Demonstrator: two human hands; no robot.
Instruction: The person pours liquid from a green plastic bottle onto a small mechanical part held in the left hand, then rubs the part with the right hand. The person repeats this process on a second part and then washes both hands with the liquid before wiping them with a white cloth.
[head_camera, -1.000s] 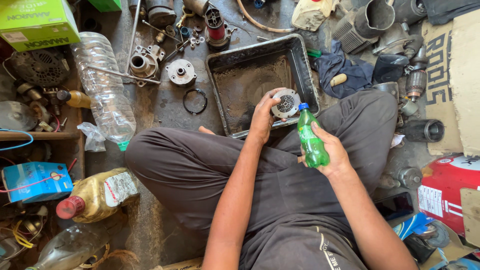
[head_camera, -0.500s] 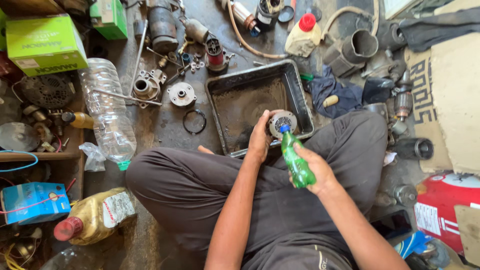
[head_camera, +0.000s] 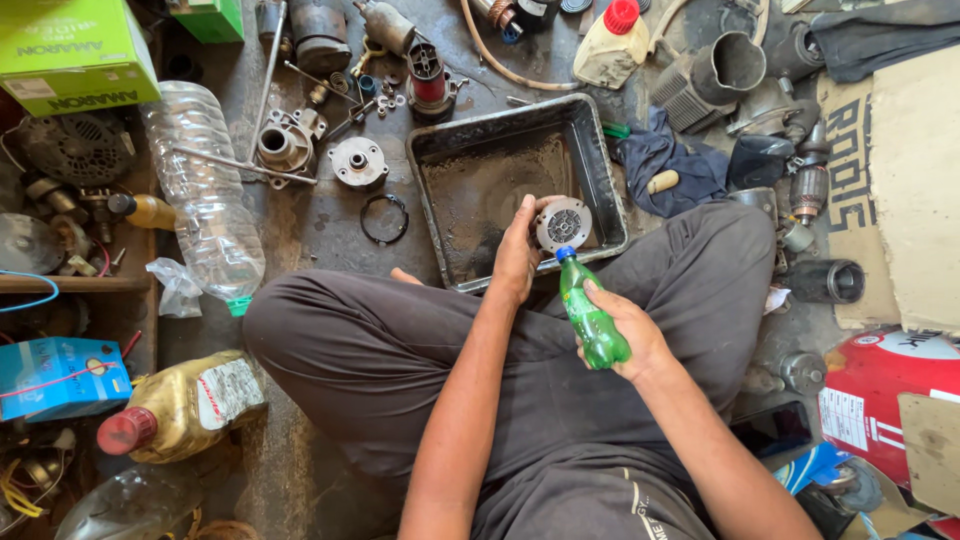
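Seated cross-legged on a grimy workshop floor (head_camera: 330, 230), grey-trousered knees spread to 9 and 3 o'clock, lap facing a dark metal tray (head_camera: 600, 170) at 12 o'clock, likely set there to catch whatever drips.

Lying at 10 o'clock, a large clear plastic bottle (head_camera: 205, 200), long axis running from 11 toward 5 o'clock, green cap nearest the knee. Down at 8 o'clock, an amber oil jug (head_camera: 185, 405) on its side, red cap toward 9 o'clock. Up at 12 to 1 o'clock, a white jug with a red cap (head_camera: 610, 45); beside the tray at 2 o'clock, a crumpled blue rag (head_camera: 665, 165).

Gripped in the right hand (head_camera: 625, 330), fingers wrapped closed round the lower body: a small green bottle (head_camera: 588, 315), tilted, long axis running from 5 toward 11 o'clock, blue cap pointing up and away at the part ahead. Apparently angled so to bring the mouth close over the tray; cap looks to be on.

Held just above the tray's near right corner, a round grey metal part with a slotted centre (head_camera: 565, 223), flat face turned up toward the camera. Left hand (head_camera: 518, 255) closed on its edge, fingers curled at its left side, presumably keeping the face level and over the tray.

Smaller still, at 11 o'clock on the floor: a round flanged housing (head_camera: 358, 162) and a thin black ring (head_camera: 384, 218).
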